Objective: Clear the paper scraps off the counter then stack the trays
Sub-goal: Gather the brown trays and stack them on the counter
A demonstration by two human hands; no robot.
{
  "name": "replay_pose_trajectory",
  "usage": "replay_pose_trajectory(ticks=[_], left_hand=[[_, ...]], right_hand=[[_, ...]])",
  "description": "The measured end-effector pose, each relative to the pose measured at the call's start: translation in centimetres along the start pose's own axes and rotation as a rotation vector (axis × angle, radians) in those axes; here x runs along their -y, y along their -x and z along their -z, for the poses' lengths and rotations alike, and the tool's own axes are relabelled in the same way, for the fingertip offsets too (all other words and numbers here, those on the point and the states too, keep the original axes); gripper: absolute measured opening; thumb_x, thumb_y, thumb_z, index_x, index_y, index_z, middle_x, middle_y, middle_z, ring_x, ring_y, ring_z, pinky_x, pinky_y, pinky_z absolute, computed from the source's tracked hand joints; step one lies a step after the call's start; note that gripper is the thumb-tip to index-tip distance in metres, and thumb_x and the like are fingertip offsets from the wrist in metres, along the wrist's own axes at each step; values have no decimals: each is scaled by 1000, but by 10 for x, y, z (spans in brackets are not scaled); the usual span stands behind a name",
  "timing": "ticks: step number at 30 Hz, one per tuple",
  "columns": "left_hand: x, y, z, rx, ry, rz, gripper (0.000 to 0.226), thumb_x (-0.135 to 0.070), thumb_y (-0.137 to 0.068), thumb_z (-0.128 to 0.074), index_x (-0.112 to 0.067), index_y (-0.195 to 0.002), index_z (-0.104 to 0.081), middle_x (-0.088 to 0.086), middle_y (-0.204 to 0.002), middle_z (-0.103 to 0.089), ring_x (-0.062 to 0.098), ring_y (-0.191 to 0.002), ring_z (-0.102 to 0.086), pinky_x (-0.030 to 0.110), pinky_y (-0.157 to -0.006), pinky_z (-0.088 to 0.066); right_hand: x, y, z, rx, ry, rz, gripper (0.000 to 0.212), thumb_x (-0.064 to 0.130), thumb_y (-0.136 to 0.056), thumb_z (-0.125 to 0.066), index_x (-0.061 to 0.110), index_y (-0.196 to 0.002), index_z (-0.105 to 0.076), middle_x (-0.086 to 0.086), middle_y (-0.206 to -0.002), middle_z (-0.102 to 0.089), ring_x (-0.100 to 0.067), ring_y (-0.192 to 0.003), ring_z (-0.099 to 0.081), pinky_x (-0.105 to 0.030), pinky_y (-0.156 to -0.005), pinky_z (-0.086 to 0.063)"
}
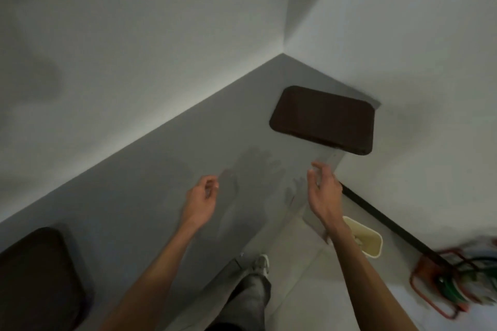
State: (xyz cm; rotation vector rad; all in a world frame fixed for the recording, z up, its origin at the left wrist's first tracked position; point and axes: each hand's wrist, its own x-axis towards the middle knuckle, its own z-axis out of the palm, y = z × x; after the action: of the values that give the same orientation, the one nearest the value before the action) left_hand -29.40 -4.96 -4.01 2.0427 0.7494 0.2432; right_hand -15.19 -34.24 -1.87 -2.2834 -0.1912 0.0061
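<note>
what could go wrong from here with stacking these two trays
The far tray sits at the counter end, a corner seemingly over the edge; a careless pull by the right hand might drop it. The bin stands on the floor close to the person's shoe and could be kicked.

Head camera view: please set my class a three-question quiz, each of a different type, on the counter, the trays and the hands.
1. True or false: the far tray and the near tray lie apart on the counter.
2. The cream bin stands: A on the counter; B on the floor; C on a tray.
3. Fill in: of the left hand and the right hand, the ____ one is nearer the far tray.

Key: 1 true; 2 B; 3 right.
</note>
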Motion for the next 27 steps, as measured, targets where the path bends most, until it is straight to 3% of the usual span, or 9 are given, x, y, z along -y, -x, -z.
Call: replay_pose_trajectory(ticks=[2,5,9,14,21,24,27], left_hand=[[-20,-36,-29,31,-22,-15,17,-20,-102,-61,-16,-117,-68,2,-105,-74,15,-95,-71,25,-90,-53],[-48,-94,-70,85,-66,-20,21,-18,-100,-61,-15,-120,-67,5,-107,-75,16,-94,-70,24,-90,-51],[-84,-169,-119,201,-153,-12,30,-22,-98,-61,-16,-127,-63,8,-115,-73,26,-106,-70,39,-98,-55],[-135,-241,-176,341,-361,-103,42,-20,-99,-59,-9,-140,-53,16,-138,-58,35,-124,-59,41,-107,-47],[-173,-299,-232,341,-403,50,61,-28,-103,-57,-8,-156,-33,22,-154,-40,41,-138,-45,48,-118,-36],[-173,-309,-250,341,-378,140,66,-29,-103,-58,-9,-159,-29,19,-155,-38,39,-139,-45,48,-118,-37],[-170,-308,-262,316,-403,185,66,-32,-104,-56,-12,-160,-27,18,-158,-35,39,-141,-43,50,-117,-38]], right_hand=[[-23,-34,15,-17,1,-82,42,47,-110,-44,21,-141,-56,-8,-140,-63,-27,-125,-62,-49,-106,-52],[-51,-81,36,-42,26,-221,41,40,-110,-48,15,-142,-56,-12,-141,-63,-28,-126,-61,-42,-104,-48],[-88,-141,52,-57,50,-361,42,39,-109,-51,9,-138,-58,-15,-139,-65,-33,-125,-63,-44,-104,-49],[-125,-206,63,-79,69,-508,42,44,-105,-57,10,-129,-58,-16,-127,-68,-36,-115,-64,-49,-97,-53],[-156,-278,70,-28,16,-630,64,51,-102,-60,9,-147,-44,-24,-141,-60,-43,-127,-60,-51,-102,-52],[-161,-307,68,16,-90,-695,63,50,-102,-62,7,-146,-46,-22,-138,-62,-42,-123,-61,-44,-97,-51],[-167,-330,61,32,-207,-773,64,57,-102,-57,4,-139,-51,-21,-133,-63,-43,-119,-62,-47,-95,-52]])
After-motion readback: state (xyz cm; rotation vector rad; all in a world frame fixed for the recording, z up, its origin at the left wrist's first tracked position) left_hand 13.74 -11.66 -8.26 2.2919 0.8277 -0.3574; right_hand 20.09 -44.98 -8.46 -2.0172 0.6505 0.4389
